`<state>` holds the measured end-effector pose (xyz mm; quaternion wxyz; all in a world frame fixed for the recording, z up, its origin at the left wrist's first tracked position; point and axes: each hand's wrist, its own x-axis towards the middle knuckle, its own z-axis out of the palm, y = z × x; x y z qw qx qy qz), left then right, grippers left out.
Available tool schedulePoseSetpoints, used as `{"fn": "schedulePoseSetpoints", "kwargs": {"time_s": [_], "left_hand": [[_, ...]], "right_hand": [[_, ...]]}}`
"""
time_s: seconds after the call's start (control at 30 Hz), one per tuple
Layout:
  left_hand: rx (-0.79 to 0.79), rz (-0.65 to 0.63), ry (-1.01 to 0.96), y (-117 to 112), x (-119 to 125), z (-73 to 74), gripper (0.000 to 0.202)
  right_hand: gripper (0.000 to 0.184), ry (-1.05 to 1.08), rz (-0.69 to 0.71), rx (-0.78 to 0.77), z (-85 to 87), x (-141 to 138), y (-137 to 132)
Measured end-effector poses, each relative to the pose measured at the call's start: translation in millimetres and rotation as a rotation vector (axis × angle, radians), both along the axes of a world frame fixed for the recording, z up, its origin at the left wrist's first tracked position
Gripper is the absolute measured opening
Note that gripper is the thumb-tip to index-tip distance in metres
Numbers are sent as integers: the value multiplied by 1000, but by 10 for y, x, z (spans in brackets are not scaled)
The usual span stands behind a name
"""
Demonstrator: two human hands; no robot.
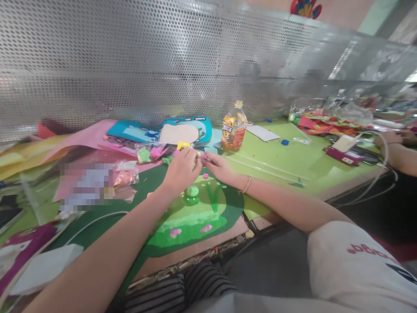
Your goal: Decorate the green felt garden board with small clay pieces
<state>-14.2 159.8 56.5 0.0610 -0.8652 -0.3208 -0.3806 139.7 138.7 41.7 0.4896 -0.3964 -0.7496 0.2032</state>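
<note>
Your grip is tight: the fingertips of your left hand point(182, 170) and your right hand point(222, 168) come together and pinch a thin pink piece point(206, 158). It looks long and skinny and lies sideways, running from one hand to the other. It is too small to tell which end is the front. You hold it just over the far edge of the green picture board point(195, 217) on the tabletop point(280, 161). A green ball point(193, 191) sits on the board near your left wrist. A juice bottle point(233, 130) stands upright behind your hands.
</note>
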Motion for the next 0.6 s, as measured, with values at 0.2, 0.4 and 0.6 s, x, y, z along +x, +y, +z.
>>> {"fn": "schedulePoseSetpoints", "kwargs": {"time_s": [0.2,0.4,0.6], "left_hand": [[29,22,56,8,-2,-6,16],[68,-67,-26,-7,6,29,18],[16,-140,-117,-50,22,41,18]], "right_hand": [[17,32,62,-11,49,4,-3],[23,180,154,-199,101,-20,-84],[31,277,211,-235,93,-24,-124]]}}
